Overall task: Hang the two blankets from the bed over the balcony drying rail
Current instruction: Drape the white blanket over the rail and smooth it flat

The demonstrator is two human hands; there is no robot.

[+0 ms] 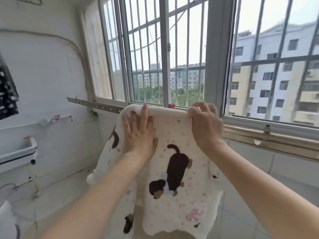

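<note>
A cream blanket [174,200] printed with brown dachshunds, small dots and a pink bow hangs folded over the metal drying rail [96,104] in front of the window. The rail shows only to the left of the blanket; the rest is hidden under the fabric. My left hand [138,133] lies flat on the blanket just below the fold, fingers spread. My right hand [205,125] curls over the top fold at its right end and grips the fabric. No second blanket is in view.
Barred windows [165,49] stand behind the rail, over a beige sill [269,140] at the right. A white sink [17,152] and a wall tap [69,117] are at the left. A dark spotted cloth [7,94] hangs at the left edge. The floor is tiled.
</note>
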